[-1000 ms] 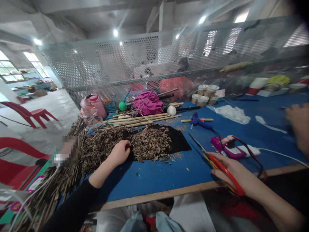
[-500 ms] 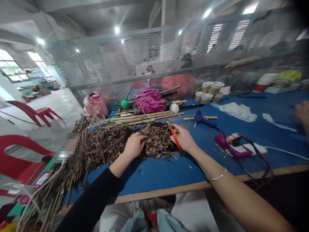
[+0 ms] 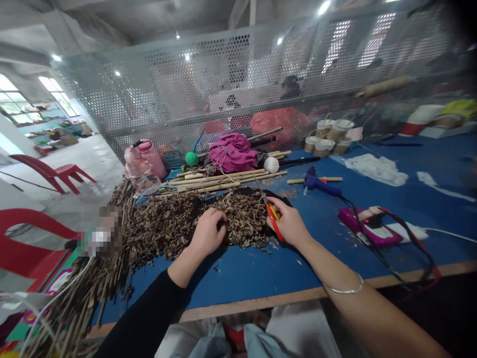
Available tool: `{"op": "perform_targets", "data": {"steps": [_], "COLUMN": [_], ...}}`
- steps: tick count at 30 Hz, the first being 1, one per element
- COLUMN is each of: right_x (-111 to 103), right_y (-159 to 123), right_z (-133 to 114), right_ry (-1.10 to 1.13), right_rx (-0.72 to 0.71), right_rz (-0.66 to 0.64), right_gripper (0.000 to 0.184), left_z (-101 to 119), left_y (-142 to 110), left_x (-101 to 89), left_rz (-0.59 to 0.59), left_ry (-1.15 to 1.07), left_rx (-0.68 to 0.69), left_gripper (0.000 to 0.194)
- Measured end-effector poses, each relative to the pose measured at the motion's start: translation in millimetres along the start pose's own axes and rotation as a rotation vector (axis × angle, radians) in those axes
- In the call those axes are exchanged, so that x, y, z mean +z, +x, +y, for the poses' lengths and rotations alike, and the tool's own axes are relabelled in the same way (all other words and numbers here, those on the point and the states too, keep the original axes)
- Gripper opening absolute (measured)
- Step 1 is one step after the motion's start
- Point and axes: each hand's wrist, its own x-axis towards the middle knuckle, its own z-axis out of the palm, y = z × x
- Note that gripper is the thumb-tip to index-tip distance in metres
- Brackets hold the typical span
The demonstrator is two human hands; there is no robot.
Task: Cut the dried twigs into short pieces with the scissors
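Note:
Dry brown twigs with curled leaves point(image 3: 167, 219) lie heaped on the blue table. My left hand point(image 3: 208, 229) rests at the front of the heap, fingers curled down into it. What is between its fingertips, if anything, is hidden. To its right, my right hand point(image 3: 288, 221) grips scissors point(image 3: 274, 221) with red and yellow handles. The scissor blades point up and away over the right end of the heap. A black cloth point(image 3: 285, 198) shows from under the leaves.
Bamboo sticks point(image 3: 227, 181), a purple cloth bundle point(image 3: 236, 153) and a pink jug point(image 3: 149, 156) stand behind the heap. A blue glue gun point(image 3: 318, 183) lies right, near a purple device with cables point(image 3: 368, 228). Long stems point(image 3: 82, 298) overhang the left edge. A perforated screen point(image 3: 167, 94) closes the back.
The view has shifted slightly. My left thumb and fingers have curled and parted a little at the heap. My right hand keeps hold of the scissors. Another person's hand at far right is gone.

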Motion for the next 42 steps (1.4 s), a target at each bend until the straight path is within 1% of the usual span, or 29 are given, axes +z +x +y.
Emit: {"op": "perform_targets", "data": {"steps": [2, 5, 6, 8, 9, 11, 13, 14, 15, 17, 19, 21, 24, 26, 27, 30, 32, 34, 35, 36, 37, 39, 41, 42], "right_x": [1.3, 3.7, 4.4, 5.3, 5.3, 4.6, 2.7, 1.4, 0.1, -2.4, -3.8, -4.1, -3.4, -3.2, -3.2, -3.6, -4.0, -4.6, -5.0, -5.5, -6.0, -7.2, -8.2, -8.4], "right_y": [-2.8, -6.1, -6.6, -6.7, -6.3, -4.5, -2.0, -0.8, 0.5, 2.4, 3.5, 3.8, 3.5, 3.4, 3.5, 4.1, 4.4, 4.6, 4.7, 4.9, 5.1, 5.6, 6.1, 6.2], "right_z": [-4.3, -8.8, -9.3, -8.6, -7.5, -4.4, -1.0, 0.6, 1.9, 3.7, 4.0, 3.2, 1.5, 1.0, 1.0, 1.7, 2.2, 2.5, 2.5, 2.6, 2.6, 2.9, 3.9, 4.7], "right_ry": [0.039, 0.128, 0.14, 0.128, 0.112, 0.078, 0.042, 0.026, 0.014, 0.007, 0.011, 0.012, 0.007, 0.008, 0.014, 0.033, 0.036, 0.031, 0.028, 0.025, 0.023, 0.024, 0.026, 0.024], "right_rx": [-0.026, -0.045, -0.046, -0.052, -0.053, -0.044, -0.008, 0.012, 0.03, 0.048, 0.05, 0.049, 0.049, 0.055, 0.057, 0.06, 0.063, 0.062, 0.06, 0.06, 0.062, 0.065, 0.07, 0.073], "right_rz": [-0.037, -0.057, -0.051, -0.036, -0.026, 0.001, 0.053, 0.088, 0.123, 0.176, 0.197, 0.192, 0.164, 0.157, 0.161, 0.172, 0.175, 0.176, 0.181, 0.187, 0.195, 0.214, 0.216, 0.21], "right_gripper": [0.055, 0.055, 0.055, 0.055, 0.054, 0.053, 0.053, 0.054, 0.054, 0.053, 0.052, 0.051, 0.051, 0.052, 0.053, 0.054, 0.053, 0.053, 0.052, 0.052, 0.052, 0.053, 0.053, 0.052], "left_z": [3.4, 4.5, 4.2, 3.4, 3.3, 3.8, 3.7, 2.8, 0.9, -5.9, -15.6, -25.5, -34.4, -34.8, -33.8, -29.7, -27.1, -24.1, -22.5, -20.8, -19.4, -18.1, -19.3, -20.7], "left_y": [-2.6, -3.1, -2.4, -0.3, 0.6, 0.7, -3.0, -6.6, -11.0, -20.8, -28.6, -31.3, -24.6, -14.8, -8.9, 9.0, 17.9, 21.9, 21.9, 20.6, 18.3, 12.5, 7.4, 5.8], "left_x": [-2.1, -0.9, 0.7, 4.0, 4.9, 3.0, -4.9, -10.6, -16.9, -29.1, -38.4, -43.6, -46.2, -45.6, -44.8, -41.1, -39.7, -41.0, -42.6, -44.5, -46.4, -48.7, -48.0, -46.6], "left_rz": [-0.02, -0.054, -0.061, -0.065, -0.055, 0.002, 0.057, 0.054, 0.019, -0.123, -0.247, -0.277, -0.262, -0.246, -0.229, -0.176, -0.151, -0.113, -0.103, -0.116, -0.152, -0.255, -0.324, -0.33], "left_ry": [0.01, 0.054, 0.066, 0.069, 0.056, 0.02, 0.025, 0.058, 0.107, 0.216, 0.304, 0.364, 0.423, 0.458, 0.476, 0.523, 0.567, 0.618, 0.634, 0.636, 0.627, 0.596, 0.574, 0.566], "left_rx": [-0.018, -0.056, -0.068, -0.082, -0.089, -0.125, -0.195, -0.238, -0.277, -0.324, -0.35, -0.371, -0.409, -0.407, -0.386, -0.251, -0.212, -0.272, -0.333, -0.406, -0.478, -0.587, -0.618, -0.617], "left_gripper": [0.013, 0.028, 0.03, 0.027, 0.026, 0.026, 0.028, 0.025, 0.022, 0.018, 0.02, 0.025, 0.027, 0.027, 0.026, 0.031, 0.035, 0.034, 0.031, 0.028, 0.026, 0.031, 0.036, 0.036]}}
